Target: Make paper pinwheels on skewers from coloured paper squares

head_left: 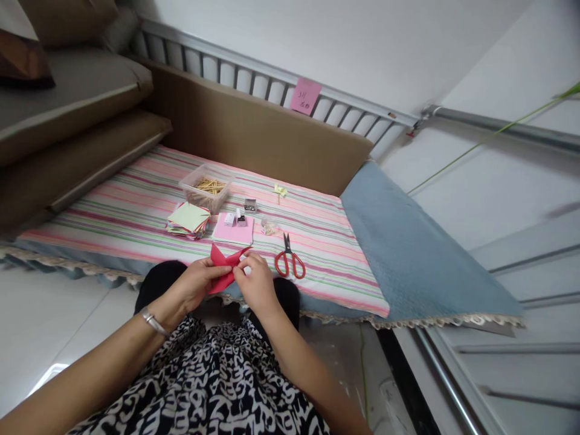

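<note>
both hands are up over the lap at the near edge of the striped cloth [326, 266]: left hand [198, 281] has thumb and fingers clamped on a red paper piece [220, 256] with pointed flaps, and the right hand [259, 286] has its fingers pinched on that piece's right side. just beyond, to the right, lie red-handled scissors [298, 266], tips facing far. next row, left to right: a coloured paper stack [188, 217], pink paper [233, 234] with two small boxes [241, 219] on it, and a little clear container [269, 228]. farther back there's a tub [216, 201] of sticks [209, 185] on the left, plus a yellow pinwheel [280, 191] farther right.
</note>
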Tool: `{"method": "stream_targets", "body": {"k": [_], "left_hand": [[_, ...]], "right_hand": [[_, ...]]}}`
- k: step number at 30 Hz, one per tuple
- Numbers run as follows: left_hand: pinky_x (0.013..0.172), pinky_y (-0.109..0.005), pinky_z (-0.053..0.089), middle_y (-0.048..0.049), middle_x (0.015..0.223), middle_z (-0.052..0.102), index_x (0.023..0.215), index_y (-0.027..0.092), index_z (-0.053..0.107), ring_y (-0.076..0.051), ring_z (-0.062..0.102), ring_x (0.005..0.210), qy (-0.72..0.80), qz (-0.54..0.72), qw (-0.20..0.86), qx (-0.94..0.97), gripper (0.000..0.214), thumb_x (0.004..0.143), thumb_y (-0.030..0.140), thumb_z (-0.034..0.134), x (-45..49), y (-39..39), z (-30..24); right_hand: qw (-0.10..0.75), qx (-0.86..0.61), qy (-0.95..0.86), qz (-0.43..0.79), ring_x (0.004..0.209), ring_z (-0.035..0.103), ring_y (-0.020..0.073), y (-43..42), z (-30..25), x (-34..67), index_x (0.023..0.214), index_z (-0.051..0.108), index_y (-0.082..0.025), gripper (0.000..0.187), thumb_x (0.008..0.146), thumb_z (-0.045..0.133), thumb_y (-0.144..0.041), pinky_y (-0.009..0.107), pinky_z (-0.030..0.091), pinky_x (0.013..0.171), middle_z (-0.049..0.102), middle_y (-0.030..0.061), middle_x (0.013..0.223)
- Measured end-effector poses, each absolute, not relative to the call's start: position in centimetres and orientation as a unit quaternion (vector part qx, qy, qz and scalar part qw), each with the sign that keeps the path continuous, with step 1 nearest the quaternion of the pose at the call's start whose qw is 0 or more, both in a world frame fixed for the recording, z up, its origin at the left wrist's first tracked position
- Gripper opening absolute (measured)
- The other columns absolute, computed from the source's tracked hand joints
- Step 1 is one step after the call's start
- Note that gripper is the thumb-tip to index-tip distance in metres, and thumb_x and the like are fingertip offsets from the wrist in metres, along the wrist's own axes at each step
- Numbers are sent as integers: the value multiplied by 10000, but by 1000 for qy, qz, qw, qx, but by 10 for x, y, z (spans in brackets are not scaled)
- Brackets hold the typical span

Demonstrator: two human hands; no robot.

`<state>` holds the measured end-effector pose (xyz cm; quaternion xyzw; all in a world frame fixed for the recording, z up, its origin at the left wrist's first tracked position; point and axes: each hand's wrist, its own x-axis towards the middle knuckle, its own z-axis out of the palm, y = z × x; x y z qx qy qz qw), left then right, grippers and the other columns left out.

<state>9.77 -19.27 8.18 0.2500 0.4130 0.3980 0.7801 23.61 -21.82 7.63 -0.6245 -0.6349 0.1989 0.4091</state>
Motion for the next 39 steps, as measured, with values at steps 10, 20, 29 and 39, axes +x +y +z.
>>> {"method": "stream_targets", "body": {"k": [10, 20, 29, 39], "left_hand": [[566, -187, 518, -74, 620, 729, 683, 86, 724, -125, 653, 547, 419, 401, 771, 261, 205, 516, 84, 842, 94, -190, 77], [484, -181, 442, -55, 579, 703, 663, 98, 715, -104, 588, 474, 434, 415, 749, 282, 203, 537, 195, 839, 90, -186, 63], [490, -192, 446, -69, 598, 714, 636, 98, 700, -126, 607, 496, 497, 448, 682, 294, 221, 490, 180, 844, 65, -146, 52], [478, -205, 507, -55, 633, 723, 705, 108, 694, -147, 637, 517, 423, 510, 672, 330, 164, 562, 110, 773, 68, -13, 75]], "right_hand": [[414, -629, -624, 208, 1073, 570, 224, -216, 71, 232, 666, 600, -203, 121, 748, 635, -121, 347, 419, 956, 655, 74, 994], [404, -624, -640, 194, 1066, 582, 228, -210, 69, 224, 675, 629, -188, 105, 760, 646, -128, 345, 427, 950, 669, 91, 998], [403, -631, -636, 186, 1011, 613, 205, -191, 60, 250, 835, 695, -211, 106, 787, 635, -138, 322, 451, 923, 698, 57, 978], [250, -711, -630, 188, 851, 665, 156, -39, 40, 295, 827, 774, -240, 177, 810, 607, -184, 214, 453, 726, 756, 3, 888]]}}
